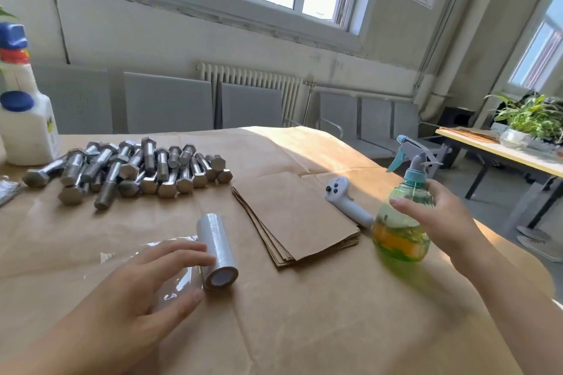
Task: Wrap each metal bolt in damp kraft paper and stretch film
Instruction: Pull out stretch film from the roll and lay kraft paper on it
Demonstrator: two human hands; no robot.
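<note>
Spray bottle stands upright at desk's right edge, just right of kraft sheet stack; right hand is curled around its body. Film roll lies axis toward viewer, touched by left hand, fingers relaxed. Bolts are piled far-left, nearer left hand.

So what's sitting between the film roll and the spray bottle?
Head view: a stack of kraft sheets lies between the film roll and spray bottle, with a white controller just beside the bottle.
</note>
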